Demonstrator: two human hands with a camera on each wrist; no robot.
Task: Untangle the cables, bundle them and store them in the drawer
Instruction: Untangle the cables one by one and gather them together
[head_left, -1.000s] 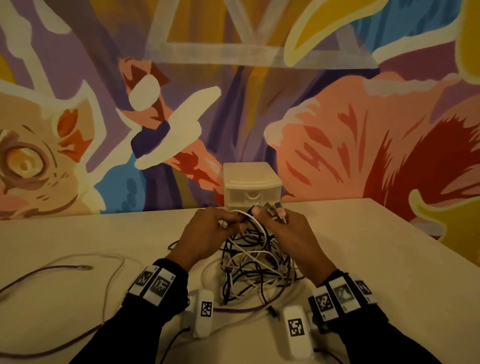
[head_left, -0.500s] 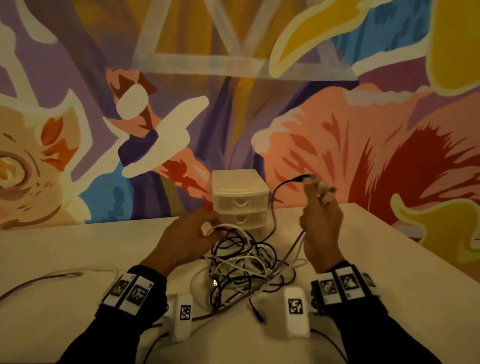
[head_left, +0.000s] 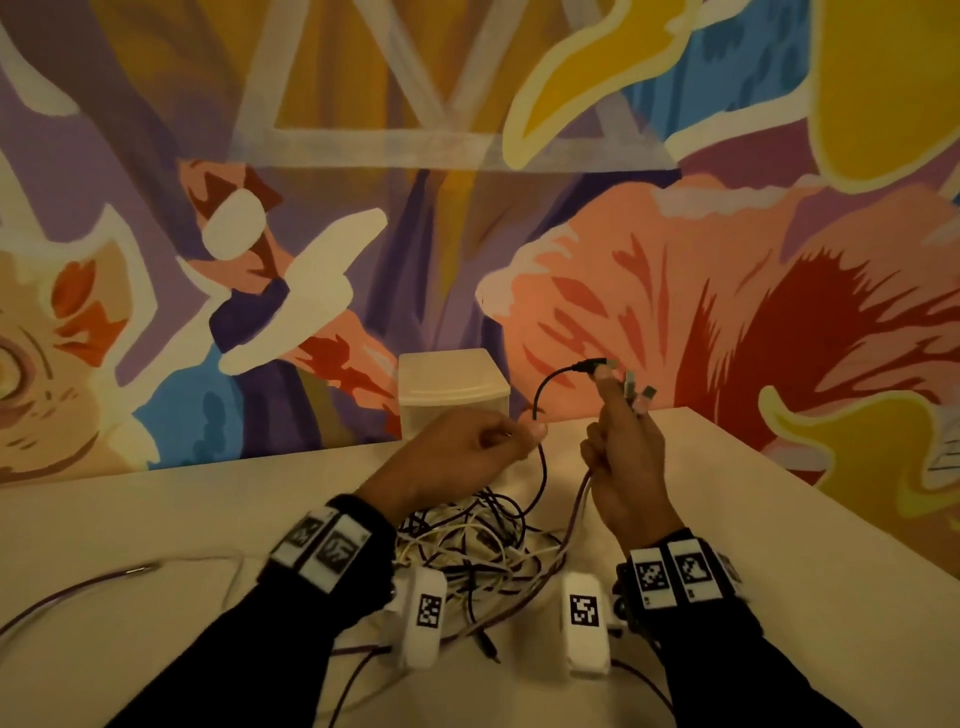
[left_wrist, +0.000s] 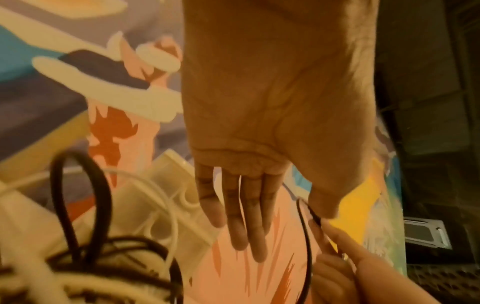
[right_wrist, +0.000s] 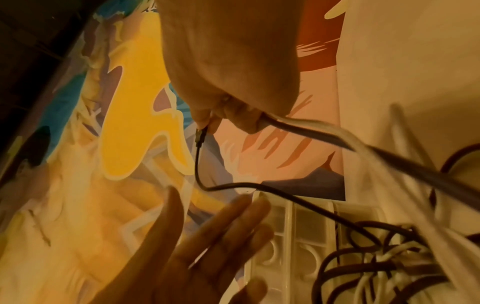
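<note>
Right hand (head_left: 626, 457) pinches the black cable (head_left: 541, 415) by its plug, raised above the tangle (head_left: 478, 540) on the worktop (head_left: 156, 519); I see my left hand (head_left: 457, 457) pinching the same cable lower, nearer the tangle, drawer unit (head_left: 449, 387) behind.

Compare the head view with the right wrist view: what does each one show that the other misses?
Only the head view shows several grey plug ends fanned above the right hand, and a purple cable with a metal tip lying apart on the beige table.

Only the right wrist view shows the round drawer pulls of the cream plastic drawer unit.

Both show the thin black cable arcing from the right hand, the left hand, and the tangled cable pile.
</note>
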